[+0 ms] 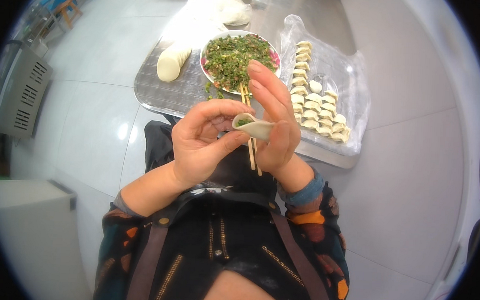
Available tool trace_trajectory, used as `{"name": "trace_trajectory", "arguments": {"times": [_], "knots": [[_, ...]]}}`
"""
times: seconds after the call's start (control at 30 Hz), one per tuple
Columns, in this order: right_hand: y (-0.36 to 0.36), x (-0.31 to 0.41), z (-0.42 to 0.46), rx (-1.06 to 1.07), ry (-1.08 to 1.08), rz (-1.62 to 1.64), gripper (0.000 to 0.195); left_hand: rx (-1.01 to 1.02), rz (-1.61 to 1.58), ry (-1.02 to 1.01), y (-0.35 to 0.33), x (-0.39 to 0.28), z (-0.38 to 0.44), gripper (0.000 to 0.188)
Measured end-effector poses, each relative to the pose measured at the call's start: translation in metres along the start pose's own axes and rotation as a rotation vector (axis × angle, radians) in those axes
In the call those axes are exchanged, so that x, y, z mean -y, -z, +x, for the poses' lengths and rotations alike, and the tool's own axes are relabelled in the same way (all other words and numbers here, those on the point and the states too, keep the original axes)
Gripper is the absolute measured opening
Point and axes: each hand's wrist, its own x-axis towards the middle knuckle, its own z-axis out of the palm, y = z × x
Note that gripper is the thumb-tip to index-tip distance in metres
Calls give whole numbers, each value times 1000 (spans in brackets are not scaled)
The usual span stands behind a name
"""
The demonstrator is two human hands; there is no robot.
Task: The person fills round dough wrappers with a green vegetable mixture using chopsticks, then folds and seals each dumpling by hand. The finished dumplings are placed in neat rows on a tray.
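Observation:
A partly folded dumpling wrapper (254, 128) with green filling showing at its left end is held up between both hands, in front of the table edge. My left hand (204, 138) has its thumb and fingers at the wrapper's left end. My right hand (276, 119) pinches the other end, two of its fingers raised. Behind them stands a bowl (203, 70) with a floral rim, heaped with chopped green filling (236, 56). A pair of chopsticks (251, 154) rests on the bowl's near edge, its handle ends passing below my hands.
Left of the bowl lies a fanned stack of round wrappers (171, 65). On the right, several folded dumplings (311, 115) sit in rows on a tray covered in clear plastic (355, 86). A plastic bag (233, 11) lies farther back on the metal table (150, 72). Filling scraps lie beside the bowl.

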Motion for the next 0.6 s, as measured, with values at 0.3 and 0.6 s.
{"name": "trace_trajectory", "arguments": {"times": [0.3, 0.6], "knots": [[-2, 0, 2, -50, 43, 24, 41, 6, 244, -66, 2, -2, 0, 20], [3, 3, 5, -13, 57, -11, 43, -38, -177, 160, -5, -10, 9, 19]]}}
